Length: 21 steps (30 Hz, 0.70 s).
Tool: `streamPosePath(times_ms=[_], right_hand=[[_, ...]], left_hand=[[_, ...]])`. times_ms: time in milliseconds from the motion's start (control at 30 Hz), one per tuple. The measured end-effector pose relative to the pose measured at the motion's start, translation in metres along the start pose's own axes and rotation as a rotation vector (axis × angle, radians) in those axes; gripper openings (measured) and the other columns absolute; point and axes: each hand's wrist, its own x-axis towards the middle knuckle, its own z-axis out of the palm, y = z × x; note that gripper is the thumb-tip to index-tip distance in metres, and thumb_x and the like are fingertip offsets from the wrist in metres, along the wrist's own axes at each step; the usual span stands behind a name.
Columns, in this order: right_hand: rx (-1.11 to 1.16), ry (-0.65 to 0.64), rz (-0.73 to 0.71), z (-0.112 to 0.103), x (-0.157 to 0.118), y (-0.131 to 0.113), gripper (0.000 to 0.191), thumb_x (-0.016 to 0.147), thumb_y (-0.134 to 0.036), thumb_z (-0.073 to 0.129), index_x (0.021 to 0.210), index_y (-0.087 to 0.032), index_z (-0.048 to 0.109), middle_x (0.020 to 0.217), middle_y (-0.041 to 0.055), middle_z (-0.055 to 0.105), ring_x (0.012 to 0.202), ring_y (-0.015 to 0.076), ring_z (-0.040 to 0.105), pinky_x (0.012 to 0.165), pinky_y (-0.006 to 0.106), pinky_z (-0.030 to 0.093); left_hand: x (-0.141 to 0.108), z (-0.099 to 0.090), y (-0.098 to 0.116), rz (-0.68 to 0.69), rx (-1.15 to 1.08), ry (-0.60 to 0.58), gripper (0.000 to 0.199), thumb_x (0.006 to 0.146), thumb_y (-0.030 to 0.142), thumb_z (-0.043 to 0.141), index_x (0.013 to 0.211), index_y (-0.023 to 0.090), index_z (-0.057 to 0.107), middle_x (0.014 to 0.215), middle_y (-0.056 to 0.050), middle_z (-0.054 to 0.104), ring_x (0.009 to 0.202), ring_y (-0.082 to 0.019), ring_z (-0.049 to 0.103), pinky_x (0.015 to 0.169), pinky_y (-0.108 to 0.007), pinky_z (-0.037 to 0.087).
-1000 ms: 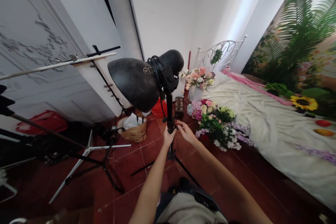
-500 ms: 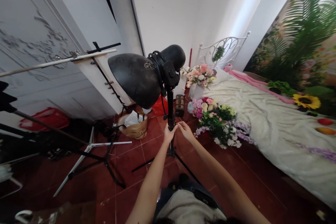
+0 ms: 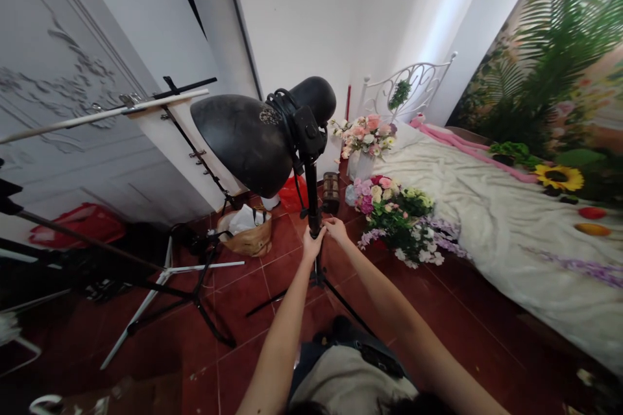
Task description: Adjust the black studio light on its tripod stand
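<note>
Stand [image 3: 318,277] left of the bed [image 3: 487,188] bears a lamp [image 3: 243,142], left hand [image 3: 312,245] holding the pole [image 3: 312,189], right hand [image 3: 335,231] narrowed at its right, grip unclear.

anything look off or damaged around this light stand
One small oddity: pale specks on the red tiled floor, lower left, stand out against the dark tiles; litter or chipped spots, I can't tell. The light stand shows no obvious damage.
</note>
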Motion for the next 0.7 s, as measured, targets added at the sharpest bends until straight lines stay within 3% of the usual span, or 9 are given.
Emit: streamPosePath(times_ms=[133, 300, 500, 700], right_hand=[[0.027, -0.017, -0.064, -0.003, -0.017, 0.006, 0.031, 0.082, -0.048, 0.041, 0.084, -0.019, 0.054, 0.075, 0.0023, 0.061, 0.068, 0.0152, 0.058, 0.068, 0.029, 0.047], [0.112, -0.113, -0.180, -0.007, -0.031, 0.009, 0.037, 0.089, -0.049, 0.029, 0.098, -0.021, 0.051, 0.097, 0.0047, 0.059, 0.094, 0.0147, 0.056, 0.089, 0.029, 0.041], [0.101, -0.149, -0.162, -0.009, -0.035, 0.011, 0.044, 0.089, -0.051, 0.029, 0.113, -0.021, 0.049, 0.108, 0.0057, 0.057, 0.101, 0.0159, 0.053, 0.091, 0.032, 0.041], [-0.021, -0.063, -0.253, -0.005, -0.030, 0.020, 0.038, 0.090, -0.046, 0.028, 0.110, -0.023, 0.052, 0.110, 0.0049, 0.056, 0.105, 0.0179, 0.048, 0.097, 0.037, 0.033]], left_hand=[[0.001, 0.000, -0.002, -0.016, 0.000, -0.006, 0.032, 0.069, 0.042, 0.065, 0.087, 0.017, 0.058, 0.084, -0.005, 0.063, 0.078, -0.016, 0.059, 0.075, -0.030, 0.046], [0.001, -0.001, -0.005, -0.016, 0.029, -0.006, 0.032, 0.069, 0.042, 0.064, 0.089, 0.017, 0.058, 0.086, -0.006, 0.063, 0.079, -0.016, 0.059, 0.076, -0.030, 0.046], [0.004, 0.000, -0.004, 0.000, 0.023, -0.013, 0.033, 0.070, 0.041, 0.064, 0.091, 0.017, 0.058, 0.088, -0.006, 0.063, 0.081, -0.016, 0.059, 0.079, -0.031, 0.046], [0.008, 0.000, 0.001, -0.017, -0.003, -0.030, 0.030, 0.069, 0.040, 0.065, 0.086, 0.016, 0.059, 0.089, -0.008, 0.064, 0.086, -0.018, 0.060, 0.081, -0.032, 0.046]])
